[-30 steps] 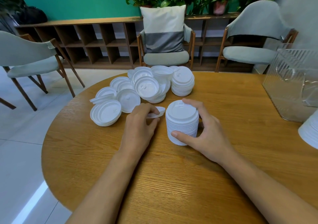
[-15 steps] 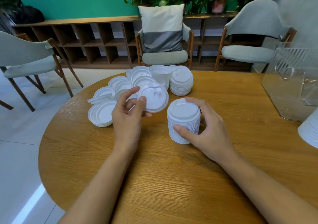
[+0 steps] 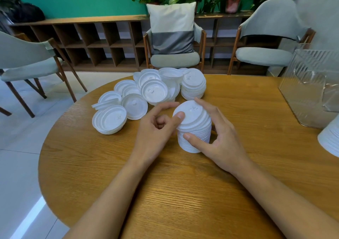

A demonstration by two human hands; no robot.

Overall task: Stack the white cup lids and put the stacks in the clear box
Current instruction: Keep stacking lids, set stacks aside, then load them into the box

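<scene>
Your right hand [image 3: 220, 139] is curled around the tall stack [image 3: 196, 137] of white cup lids, thumb on the near wall and fingers reaching round the far side to the top. That grip looks meant to keep the column upright and square while another piece goes on. Your left hand [image 3: 156, 128], just left of the tall stack, pinches the top lid [image 3: 192, 114] at its left rim. The thumb is on top, the other fingers are curled against the edge below, and the index finger is stretched out free. The top lid sits a little askew and overhangs the tall stack slightly, so it is probably not yet nested. Holding it by the rim lets you slide it until it drops into the one beneath. The loose lids [image 3: 135, 106] lie in a heap behind and to the left of the tall stack, within easy reach of your left hand, which suits picking with that hand and bracing with the other. A short stack [image 3: 193, 88] stands just behind the tall stack. The clear box [image 3: 310, 84] waits well to the right of the tall stack at the edge of the table [image 3: 183, 193], and it shows no lids inside as far as can be told. Another white stack [image 3: 330, 139] shows partly, cut off by the frame, far to the right of the tall stack. Boxing looks to be still ahead of you.
</scene>
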